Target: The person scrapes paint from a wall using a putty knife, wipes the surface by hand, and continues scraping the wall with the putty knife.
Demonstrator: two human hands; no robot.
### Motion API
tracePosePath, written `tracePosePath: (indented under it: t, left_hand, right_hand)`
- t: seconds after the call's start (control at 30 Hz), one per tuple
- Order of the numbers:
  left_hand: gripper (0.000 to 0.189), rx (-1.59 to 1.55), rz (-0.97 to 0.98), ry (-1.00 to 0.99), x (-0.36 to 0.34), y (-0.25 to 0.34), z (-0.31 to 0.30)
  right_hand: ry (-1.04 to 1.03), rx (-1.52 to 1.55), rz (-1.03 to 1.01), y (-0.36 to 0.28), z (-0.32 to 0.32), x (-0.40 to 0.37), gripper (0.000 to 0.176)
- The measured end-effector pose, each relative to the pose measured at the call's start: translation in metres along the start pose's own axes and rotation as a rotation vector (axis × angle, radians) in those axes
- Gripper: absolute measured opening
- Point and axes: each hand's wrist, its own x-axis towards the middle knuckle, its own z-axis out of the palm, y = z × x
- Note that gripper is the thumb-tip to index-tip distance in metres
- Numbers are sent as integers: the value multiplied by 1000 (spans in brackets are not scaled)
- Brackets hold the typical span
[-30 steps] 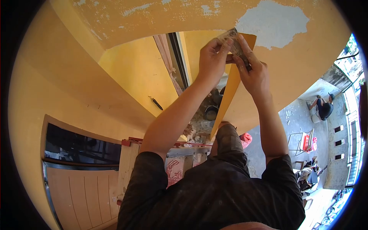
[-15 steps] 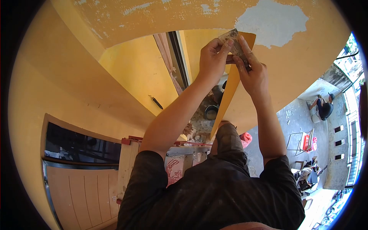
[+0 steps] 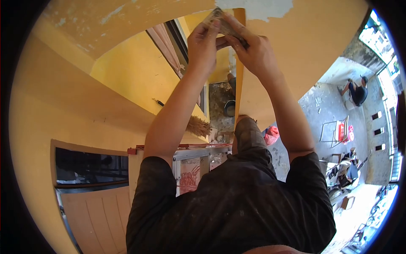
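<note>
High in the head view, a flat, putty-smeared scraper point(image 3: 228, 28) slants beneath the arched wall edge. My left hand point(image 3: 202, 46) is closed on its left end, thumb pressed on the flat face. From the other side my right hand point(image 3: 259, 53) grips it too, index finger stretched along the blade. Both hands are beside the top of a narrow yellow wall edge point(image 3: 240, 63). Above and to the right is a whitish bare patch point(image 3: 270, 7) on the orange-yellow wall point(image 3: 304, 55).
A red-trimmed ladder or scaffold point(image 3: 182, 152) stands below me. Straw bristles point(image 3: 198, 126) and a dark-handled tool point(image 3: 158, 102) are at left. Far below is a dark bucket point(image 3: 229, 108). Another person point(image 3: 358, 93) sits at right, near a folding chair point(image 3: 340, 131).
The view has shifted, and both hands now appear higher and further left with the scraper still between them. More of the straw bristles shows beside my left arm.
</note>
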Motion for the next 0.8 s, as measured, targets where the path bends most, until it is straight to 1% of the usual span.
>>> tracePosePath:
  t: [0.03,0.07,0.13,0.2,0.23,0.27,0.33,0.37,0.4,0.47,0.5,0.53,0.6,0.63,0.67,0.73,0.77,0.8]
  left_hand:
    - [30,-16,23,-9,0,-1,1]
    - [30,-3,11,-34,1,-3,2]
    - [29,-52,42,13,2,-3,1]
    - [30,-53,100,45,6,10,1]
    - [31,-59,107,34,5,19,-3]
    - [31,-18,91,-6,2,23,-3]
    - [31,67,177,116,-1,32,-7]
    - [35,197,160,126,-5,31,-11]
    - [35,196,178,126,-10,30,-9]
    - [43,79,204,118,-19,24,-4]
    - [47,-84,154,71,-16,14,-16]
    - [47,-85,167,86,-14,10,-22]
    - [47,-7,-47,22,-13,7,-26]
    - [44,41,-81,54,-10,4,-21]
    - [44,35,-77,66,-13,3,-16]
    - [37,66,54,-36,-17,6,-5]
    - [30,-8,57,-27,-16,10,-1]
    - [30,-12,62,-13,-15,11,-1]
  right_hand:
    - [-42,-23,44,-1,-1,0,43]
    - [-17,-24,63,1,-2,0,43]
    - [-46,6,18,2,-1,3,36]
    - [-103,46,-25,-4,3,16,30]
    - [-128,70,-38,-13,1,20,28]
    - [-78,87,-11,-16,3,19,28]
    - [-261,-17,67,-25,10,21,42]
    - [-238,102,16,-26,8,15,50]
    - [-232,100,-1,-28,7,8,50]
    - [-168,451,186,-31,9,-9,52]
    - [-2,552,111,-28,19,-19,48]
    - [-17,559,100,-29,12,-20,48]
    - [-334,956,583,-30,-4,-20,39]
    - [-326,1045,575,-26,-5,-20,34]
    - [-341,1043,575,-23,-6,-18,34]
    - [-382,878,543,-17,-12,-10,32]
    - [-402,883,578,-16,-16,-5,30]
    - [-418,881,577,-13,-18,-1,30]
